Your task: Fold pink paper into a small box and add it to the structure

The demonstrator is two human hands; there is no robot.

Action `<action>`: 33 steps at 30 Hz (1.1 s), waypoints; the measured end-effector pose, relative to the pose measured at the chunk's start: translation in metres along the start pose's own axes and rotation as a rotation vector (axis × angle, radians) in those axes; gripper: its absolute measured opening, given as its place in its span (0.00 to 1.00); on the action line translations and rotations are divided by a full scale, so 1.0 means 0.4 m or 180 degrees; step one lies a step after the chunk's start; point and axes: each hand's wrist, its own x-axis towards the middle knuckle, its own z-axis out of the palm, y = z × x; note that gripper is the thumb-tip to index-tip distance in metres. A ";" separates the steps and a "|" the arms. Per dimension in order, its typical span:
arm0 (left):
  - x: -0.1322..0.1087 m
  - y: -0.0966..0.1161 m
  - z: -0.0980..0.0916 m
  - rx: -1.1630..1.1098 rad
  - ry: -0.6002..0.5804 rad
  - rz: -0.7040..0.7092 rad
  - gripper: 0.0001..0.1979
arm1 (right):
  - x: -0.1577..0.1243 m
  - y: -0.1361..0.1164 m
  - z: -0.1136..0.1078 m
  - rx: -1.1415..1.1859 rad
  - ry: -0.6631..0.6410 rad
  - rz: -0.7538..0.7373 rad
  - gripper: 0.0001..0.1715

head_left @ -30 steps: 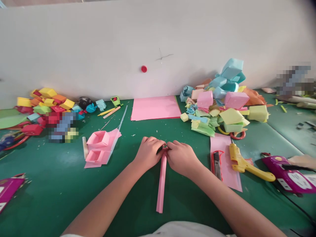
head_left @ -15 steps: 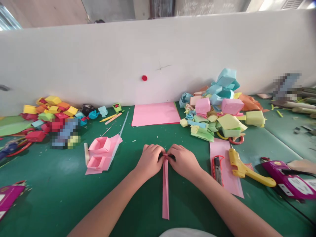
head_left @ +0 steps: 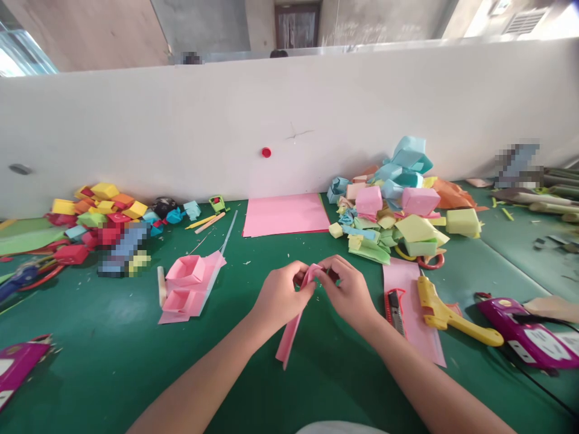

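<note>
A folded pink paper strip (head_left: 291,335) slants from between my hands down toward me, its lower end loose over the green table. My left hand (head_left: 281,296) is closed on the strip near its upper end, thumb across it. With pinched fingertips my right hand (head_left: 346,288) grips the strip's top end, which bends over there. To the left, two open pink paper boxes (head_left: 184,271) rest on a pink sheet. On the right lie a red box cutter (head_left: 396,312) and a yellow glue gun (head_left: 456,319), both partly on another pink sheet (head_left: 418,337).
Pink paper sheets (head_left: 287,214) lie at the back against a white partition (head_left: 203,132). Folded paper boxes are piled at the back left (head_left: 105,191) and back right (head_left: 409,150). A purple device (head_left: 520,331) with a black cord is at the right, another purple one (head_left: 22,367) at the left.
The strip has gone from hanging straight toward me to slanting, its lower end swung left. My left thumb now lies across it, and the right hand has turned. The view has tilted up slightly.
</note>
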 end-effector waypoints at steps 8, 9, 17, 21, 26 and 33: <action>0.021 0.001 -0.044 -0.0343 -0.0554 -0.0406 0.10 | 0.013 0.000 -0.012 0.1462 -0.0598 0.1036 0.21; 0.021 0.001 -0.046 -0.0390 -0.0581 -0.0445 0.10 | 0.014 0.001 -0.013 0.1544 -0.0645 0.1062 0.21; 0.013 0.020 -0.036 0.0035 -0.0121 0.0117 0.11 | 0.007 -0.013 -0.018 0.1274 -0.0498 0.0794 0.23; 0.002 0.030 -0.033 0.0788 0.0443 0.1138 0.11 | -0.003 -0.031 -0.024 0.1206 -0.0268 0.0205 0.17; 0.006 -0.017 -0.032 0.1494 0.0989 0.2262 0.09 | -0.010 -0.019 -0.037 0.0276 0.0133 -0.0924 0.10; 0.027 -0.127 -0.025 0.2178 0.1008 0.2610 0.07 | -0.001 0.024 -0.021 -0.1544 -0.0650 -0.1547 0.13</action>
